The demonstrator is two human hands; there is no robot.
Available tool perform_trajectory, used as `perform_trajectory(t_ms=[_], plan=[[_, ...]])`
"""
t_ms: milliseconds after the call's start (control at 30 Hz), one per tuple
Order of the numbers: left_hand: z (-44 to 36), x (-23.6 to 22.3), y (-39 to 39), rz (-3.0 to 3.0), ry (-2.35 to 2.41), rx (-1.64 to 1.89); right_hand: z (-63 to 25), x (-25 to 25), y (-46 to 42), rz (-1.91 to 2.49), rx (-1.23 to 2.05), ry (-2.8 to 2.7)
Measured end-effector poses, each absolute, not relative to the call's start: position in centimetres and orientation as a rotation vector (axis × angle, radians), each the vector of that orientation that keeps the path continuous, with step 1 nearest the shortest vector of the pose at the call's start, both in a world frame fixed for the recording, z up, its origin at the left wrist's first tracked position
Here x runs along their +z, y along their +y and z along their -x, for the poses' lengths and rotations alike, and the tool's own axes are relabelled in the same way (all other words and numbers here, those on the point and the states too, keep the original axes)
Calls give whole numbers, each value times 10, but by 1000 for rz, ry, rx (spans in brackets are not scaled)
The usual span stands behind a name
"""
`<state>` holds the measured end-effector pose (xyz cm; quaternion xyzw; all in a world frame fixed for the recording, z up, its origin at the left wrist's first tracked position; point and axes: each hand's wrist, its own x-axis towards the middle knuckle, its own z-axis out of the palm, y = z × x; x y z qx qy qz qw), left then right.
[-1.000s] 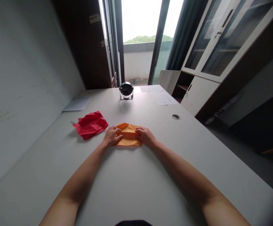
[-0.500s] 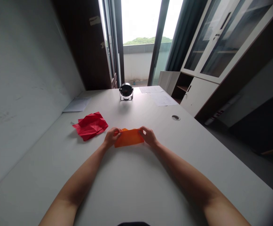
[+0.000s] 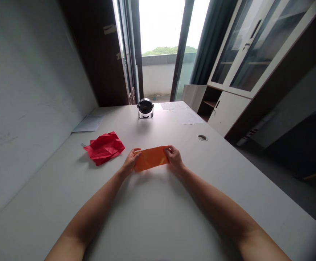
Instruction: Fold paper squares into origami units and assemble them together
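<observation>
Two bare hands held one orange sheet (image 3: 152, 158) between them, thumbs on its near face. The left hand (image 3: 130, 161) pinched its left end and the right hand (image 3: 176, 158) pinched its right end. The sheet stood tilted over the middle of one white table (image 3: 147, 214); whether its lower edge touched the tabletop, I could not tell. It was a wide, narrow rectangle, light glowing through it, with a paler patch toward the right. Its left end sat slightly nearer than its right, and an orange-tinged shadow fell just below.

To the left, near the left hand but apart from it, lay one creased red sheet (image 3: 105, 148), its outline jagged with folds. Farther out stood one round black device (image 3: 145, 107) on a metal stand, close to the far edge. White papers lay in two spots: at the far left beside the wall (image 3: 32, 127), and at the far right near the table's corner. One ring-shaped fitting (image 3: 202, 137) sat near the right edge. White tabletop stretched between the forearms, and more of it separated the right hand from that slanting right edge.
</observation>
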<state>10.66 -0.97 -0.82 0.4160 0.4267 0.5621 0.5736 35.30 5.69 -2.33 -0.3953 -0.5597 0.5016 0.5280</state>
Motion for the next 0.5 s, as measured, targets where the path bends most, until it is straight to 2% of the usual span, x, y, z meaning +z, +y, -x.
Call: perform_trajectory(t_ms=[333,500], plan=[[-109,-17,-7,-985,1064,1391,-354,-20,58,961,1269,-1309],[-111,-17,-7,-927,1049,1445,-352,-10,49,838,1458,-1336]])
